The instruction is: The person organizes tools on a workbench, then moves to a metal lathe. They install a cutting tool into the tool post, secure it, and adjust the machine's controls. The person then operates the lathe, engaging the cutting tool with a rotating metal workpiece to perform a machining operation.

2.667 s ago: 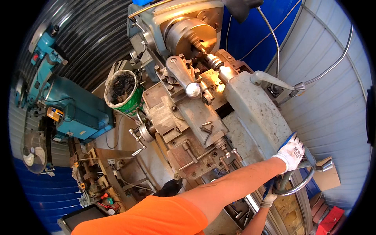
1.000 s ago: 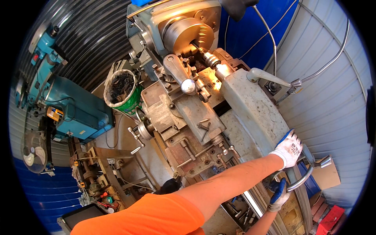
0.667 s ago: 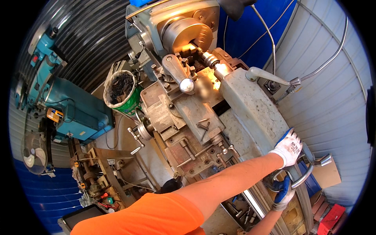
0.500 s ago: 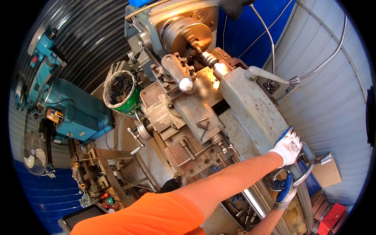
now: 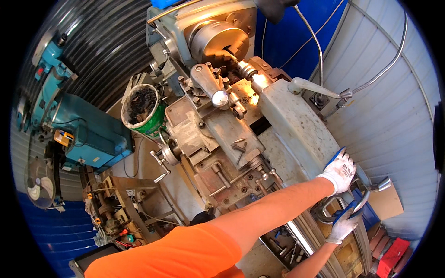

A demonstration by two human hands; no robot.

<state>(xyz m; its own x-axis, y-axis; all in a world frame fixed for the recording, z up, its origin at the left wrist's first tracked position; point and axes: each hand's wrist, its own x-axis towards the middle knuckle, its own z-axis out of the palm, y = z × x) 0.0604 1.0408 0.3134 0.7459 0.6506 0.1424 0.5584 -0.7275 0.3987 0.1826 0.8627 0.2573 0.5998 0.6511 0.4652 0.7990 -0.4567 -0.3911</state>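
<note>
Both my hands, in white gloves with blue palms, are at the metal handwheel (image 5: 365,200) on the end of the grey lathe tailstock (image 5: 296,123). My left hand (image 5: 341,172) is closed over the wheel's upper rim, beside the tailstock housing. Lower down, my right hand (image 5: 344,226) has its fingers curled round the rim, partly hidden by it. From the tailstock's far end a drill bit (image 5: 232,55) in a holder (image 5: 247,70) points at the lathe chuck (image 5: 218,41). A dark opening shows in the chuck's lit face.
The tool post lever (image 5: 209,87) with its ball end rises over the carriage. Small loose tools (image 5: 238,147) and a chuck key (image 5: 221,175) lie on it. A chip-filled bucket (image 5: 143,109) stands left, near a teal drilling machine (image 5: 92,120). A lamp (image 5: 273,9) hangs above.
My right hand has shifted up and to the right along the handwheel rim. My left hand stays in nearly the same place. The dark opening in the chuck face shows more plainly now.
</note>
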